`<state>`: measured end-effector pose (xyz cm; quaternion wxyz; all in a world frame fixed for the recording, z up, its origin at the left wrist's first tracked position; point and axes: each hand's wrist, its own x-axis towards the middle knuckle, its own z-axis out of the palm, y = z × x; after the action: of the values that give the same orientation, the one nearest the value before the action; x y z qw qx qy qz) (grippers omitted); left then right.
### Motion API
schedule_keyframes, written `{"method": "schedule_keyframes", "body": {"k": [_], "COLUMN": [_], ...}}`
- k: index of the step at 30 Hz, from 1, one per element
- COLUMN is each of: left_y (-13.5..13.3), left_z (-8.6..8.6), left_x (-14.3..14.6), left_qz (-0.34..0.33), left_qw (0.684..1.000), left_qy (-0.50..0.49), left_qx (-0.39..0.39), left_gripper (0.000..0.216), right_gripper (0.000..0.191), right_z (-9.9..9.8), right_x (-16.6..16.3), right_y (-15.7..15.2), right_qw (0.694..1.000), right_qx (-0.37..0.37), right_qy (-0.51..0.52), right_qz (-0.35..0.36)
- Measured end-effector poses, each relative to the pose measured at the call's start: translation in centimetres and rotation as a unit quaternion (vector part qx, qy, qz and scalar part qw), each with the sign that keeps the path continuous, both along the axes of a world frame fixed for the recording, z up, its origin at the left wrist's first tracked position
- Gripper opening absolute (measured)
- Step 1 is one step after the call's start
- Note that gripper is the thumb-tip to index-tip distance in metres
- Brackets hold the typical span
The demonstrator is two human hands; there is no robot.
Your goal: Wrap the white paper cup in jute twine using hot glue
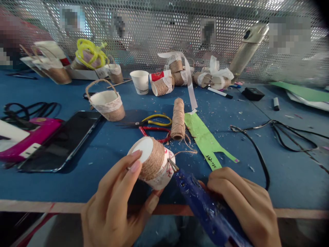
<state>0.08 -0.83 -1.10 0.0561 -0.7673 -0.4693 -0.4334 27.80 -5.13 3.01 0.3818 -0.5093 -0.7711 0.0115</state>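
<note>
My left hand (117, 202) grips a paper cup (158, 180) lying on its side, its white base turned to the upper left. Jute twine (153, 161) is wound around the cup's lower part, and a loose end sticks out to the right. In my right hand (241, 202) is a blue glue gun (203, 202), its metal nozzle at the printed side of the cup beside the twine. Whether the nozzle touches the cup, I cannot tell. Beyond the cup stands a spool of jute twine (178, 120), with scissors (156, 127) with yellow and red handles to its left.
A twine-handled cup basket (108, 103) stands behind a black phone (64, 140) and a magenta power strip (38, 137). Green paper (205, 140) lies right of the spool. Farther right is a black cord (262, 157). Several decorated cups line the perforated metal screen (154, 31).
</note>
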Motion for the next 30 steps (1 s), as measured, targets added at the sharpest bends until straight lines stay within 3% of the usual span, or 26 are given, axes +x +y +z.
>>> {"method": "schedule_keyframes", "body": {"k": [7, 12, 17, 21, 27, 30], "left_y": [0.46, 0.37, 0.46, 0.33, 0.84, 0.97], "left_z": [-0.37, -0.26, -0.33, -0.27, -0.16, -0.16], "left_x": [-0.31, -0.26, -0.34, -0.29, -0.39, -0.41], "left_qz": [-0.016, -0.002, -0.019, -0.009, -0.020, -0.022], "left_qw": [0.998, 1.000, 0.998, 1.000, 0.997, 0.998], "left_qy": [0.011, 0.006, 0.018, 0.015, 0.018, 0.020], "left_qx": [0.051, 0.013, 0.056, 0.025, 0.075, 0.062], "left_gripper": [0.093, 0.092, 0.095, 0.094, 0.091, 0.092], "right_gripper": [0.026, 0.026, 0.026, 0.034, 0.055, 0.043], "right_z": [0.14, 0.19, 0.05, -0.03, -0.09, 0.01], "right_x": [-0.18, -0.33, -0.17, 0.02, -0.19, -0.20], "right_y": [-0.03, -0.06, -0.13, -0.09, 0.04, 0.09], "right_qw": [1.000, 1.000, 1.000, 1.000, 1.000, 1.000], "right_qx": [-0.003, -0.004, -0.004, -0.002, 0.012, 0.010], "right_qy": [-0.001, 0.000, -0.011, -0.014, -0.009, -0.012], "right_qz": [0.002, -0.006, -0.005, -0.001, -0.007, -0.004]}}
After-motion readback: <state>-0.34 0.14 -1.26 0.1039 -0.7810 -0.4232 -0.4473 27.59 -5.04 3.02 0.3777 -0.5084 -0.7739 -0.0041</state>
